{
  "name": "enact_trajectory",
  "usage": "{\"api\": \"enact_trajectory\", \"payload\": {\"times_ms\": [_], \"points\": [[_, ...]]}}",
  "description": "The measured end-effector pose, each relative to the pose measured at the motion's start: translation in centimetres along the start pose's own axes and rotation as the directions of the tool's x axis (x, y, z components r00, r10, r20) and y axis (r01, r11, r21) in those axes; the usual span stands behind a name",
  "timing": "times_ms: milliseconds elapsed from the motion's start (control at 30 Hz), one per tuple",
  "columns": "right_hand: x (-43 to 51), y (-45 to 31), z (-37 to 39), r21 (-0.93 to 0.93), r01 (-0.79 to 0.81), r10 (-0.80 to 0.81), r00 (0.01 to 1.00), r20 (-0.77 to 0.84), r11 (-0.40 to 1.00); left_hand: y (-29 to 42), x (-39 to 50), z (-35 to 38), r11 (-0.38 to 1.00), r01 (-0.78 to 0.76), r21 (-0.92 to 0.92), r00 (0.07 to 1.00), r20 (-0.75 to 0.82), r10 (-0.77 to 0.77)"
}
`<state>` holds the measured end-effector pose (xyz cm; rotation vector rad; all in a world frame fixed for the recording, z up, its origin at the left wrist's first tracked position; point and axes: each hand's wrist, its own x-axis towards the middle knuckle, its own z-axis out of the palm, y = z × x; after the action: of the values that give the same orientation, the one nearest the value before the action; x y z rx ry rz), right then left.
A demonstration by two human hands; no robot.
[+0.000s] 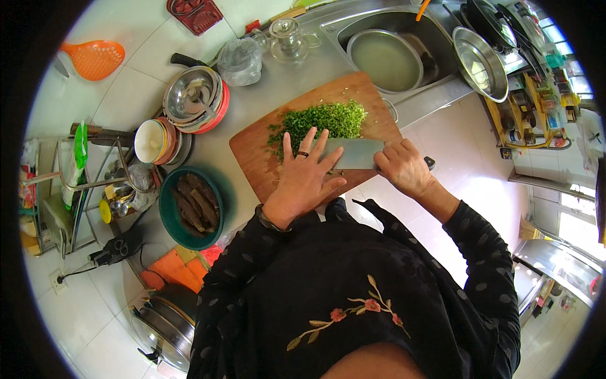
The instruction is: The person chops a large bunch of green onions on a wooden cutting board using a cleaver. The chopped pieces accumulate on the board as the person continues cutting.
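Observation:
My right hand [405,168] grips the handle of a broad cleaver [357,154], whose blade points left across the near side of a wooden cutting board [265,142]. Finely chopped green herbs [331,118] lie in a heap just beyond the blade. Over the blade's left end, my left hand [307,173] is spread flat with its fingers apart, the fingertips near the herbs. Whether its palm presses on the blade or hovers above it, I cannot tell. The blade's tip is hidden under that hand. A few green bits lie on the near side of the board.
Left of the board stands a green basin [168,208] of long brown roots. Stacked bowls [149,142], metal bowls [177,97] and a glass teapot [286,35] line the wall. A sink [348,31] at the back right holds a metal basin [386,59] of cloudy water.

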<state>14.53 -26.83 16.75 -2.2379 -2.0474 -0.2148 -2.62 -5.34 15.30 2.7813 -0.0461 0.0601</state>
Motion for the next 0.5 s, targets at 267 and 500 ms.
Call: {"api": "enact_trajectory", "payload": {"times_ms": [267, 500], "points": [[-1.9, 1.1, -1.0, 0.023, -0.027, 0.027, 1.0, 0.001, 0.999, -5.9, -1.6, 1.8, 0.966, 0.257, -0.032, 0.966, 0.02, -0.257], [-3.8, 1.7, 0.4, 0.189, -0.478, 0.503, 0.857, -0.113, 0.858, -5.1, -3.8, 3.5, 0.909, 0.252, -0.333, 0.925, -0.195, -0.328]]}}
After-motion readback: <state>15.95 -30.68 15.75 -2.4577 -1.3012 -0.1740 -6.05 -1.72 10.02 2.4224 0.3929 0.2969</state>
